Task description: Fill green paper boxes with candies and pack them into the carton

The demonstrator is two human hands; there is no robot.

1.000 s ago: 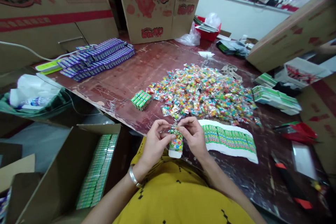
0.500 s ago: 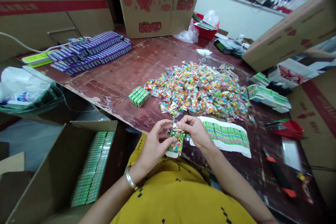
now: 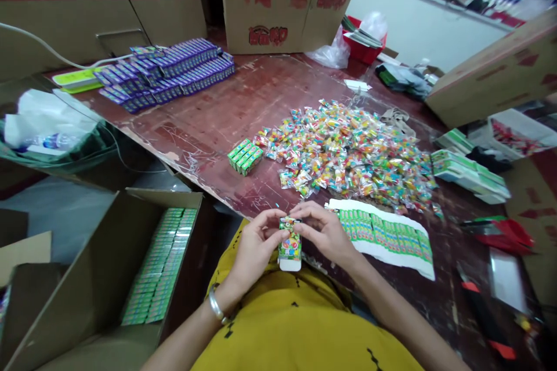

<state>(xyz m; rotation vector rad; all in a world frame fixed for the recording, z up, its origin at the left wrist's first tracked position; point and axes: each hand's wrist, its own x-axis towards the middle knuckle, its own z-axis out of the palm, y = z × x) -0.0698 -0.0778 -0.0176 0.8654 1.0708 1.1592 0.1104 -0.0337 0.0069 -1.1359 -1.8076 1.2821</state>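
Observation:
A small green printed box (image 3: 290, 248) is upright between my hands at the table's near edge, its white bottom flap hanging open. My left hand (image 3: 256, 246) grips its left side, thumb on the front. My right hand (image 3: 324, 233) holds the upper right part with thumb and fingers. Just beyond lies a large pile of wrapped candies (image 3: 352, 151). A short row of green boxes (image 3: 245, 156) stands to the left of the pile. Right of my hands, flat green boxes (image 3: 383, 229) overlap in a row on a white sheet.
Purple boxes (image 3: 165, 75) are stacked at the back left. An open carton (image 3: 87, 278) with green boxes stands lower left. On the right are green-white cartons (image 3: 467, 171), a red scoop-like item (image 3: 507, 237) and a black-orange tool (image 3: 485, 313). A red basket (image 3: 363, 49) sits behind.
My right fingers have moved from the box's top end to its upper front and side. The view has shifted slightly, so the table things appear further right.

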